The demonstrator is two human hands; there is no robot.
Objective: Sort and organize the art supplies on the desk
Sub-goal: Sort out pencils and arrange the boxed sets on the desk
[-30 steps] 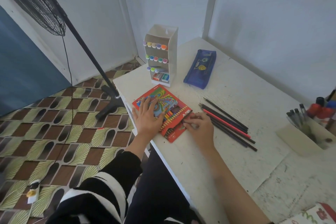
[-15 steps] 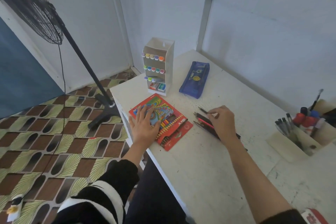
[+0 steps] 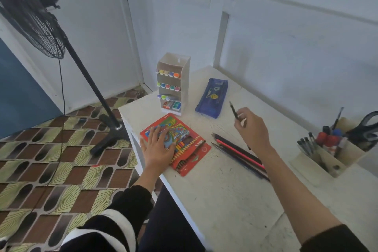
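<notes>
A red box of coloured pencils lies near the white desk's left edge. My left hand rests flat on its left part, fingers spread. My right hand hovers above the desk and pinches a black pencil that points up and away. Several loose dark pencils and one red one lie in a row between the box and my right forearm. A blue pencil case lies further back.
A white marker rack with coloured marker caps stands at the desk's back left corner. A beige organizer with pens, paint bottles and scissors sits at the right. A standing fan is on the patterned floor to the left.
My right hand left the pencil box, reached the loose pencils and has lifted one black pencil off the desk. My left hand stayed on the box.
</notes>
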